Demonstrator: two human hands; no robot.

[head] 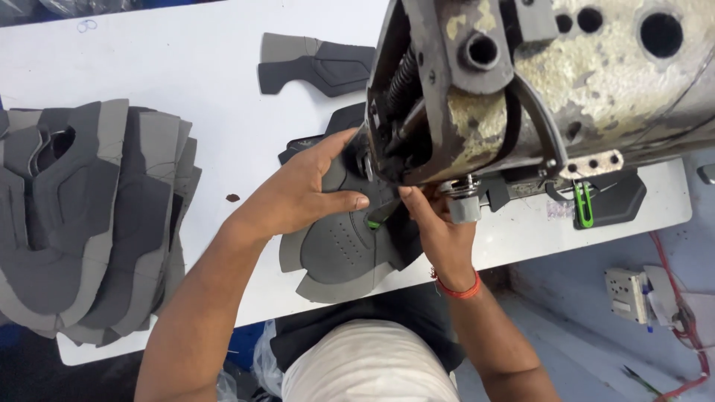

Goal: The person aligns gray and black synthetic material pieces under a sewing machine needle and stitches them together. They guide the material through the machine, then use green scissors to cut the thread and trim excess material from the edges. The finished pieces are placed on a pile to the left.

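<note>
The grey shoe upper (339,257) lay flat at the tabletop's (208,149) near edge, its far end tucked under the sewing machine head (521,82). The left hand (305,190) pressed down on it — its grip spread, thumb along the top. The right hand (436,223) pinched the piece just beside the needle area. A stack of grey cut pieces (89,216) sat well apart — far left.
</note>
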